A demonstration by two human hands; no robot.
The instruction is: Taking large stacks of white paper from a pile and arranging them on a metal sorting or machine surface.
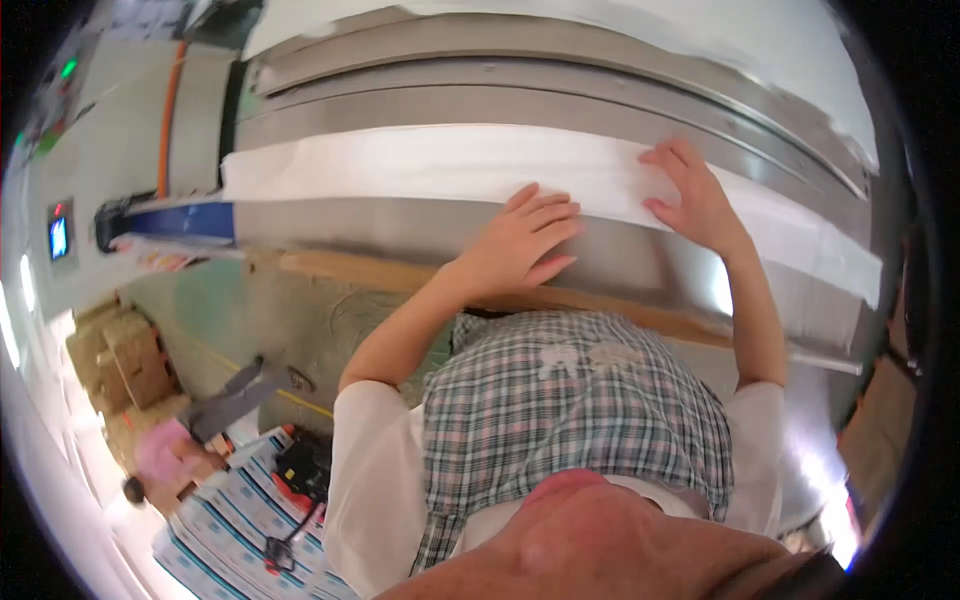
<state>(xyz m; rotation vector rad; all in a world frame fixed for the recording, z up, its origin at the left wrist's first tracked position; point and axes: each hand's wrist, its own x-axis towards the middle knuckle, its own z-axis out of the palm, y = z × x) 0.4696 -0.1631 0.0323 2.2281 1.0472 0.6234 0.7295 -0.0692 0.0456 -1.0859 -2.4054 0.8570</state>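
Note:
A long white strip of cloth or paper (400, 160) lies lengthwise across the grey metal bed (340, 225) in front of me; its exact material I cannot tell. Over the near edge of the strip, my left hand (527, 238) is spread flat, palm down, with its fingers pointing right. Farther right, my right hand (690, 197) has its thumb and fingers apart over the strip, with nothing visible between them. Whether its fingertips press on the strip is not plain.
Beyond the strip runs a metal bar (480, 40) with more white material (640, 15) behind it. A blue panel (185, 222) sits at the bed's left end, near a cabinet with a lit screen (58, 236). Behind left are cardboard boxes (125, 360) and a person in pink (168, 450).

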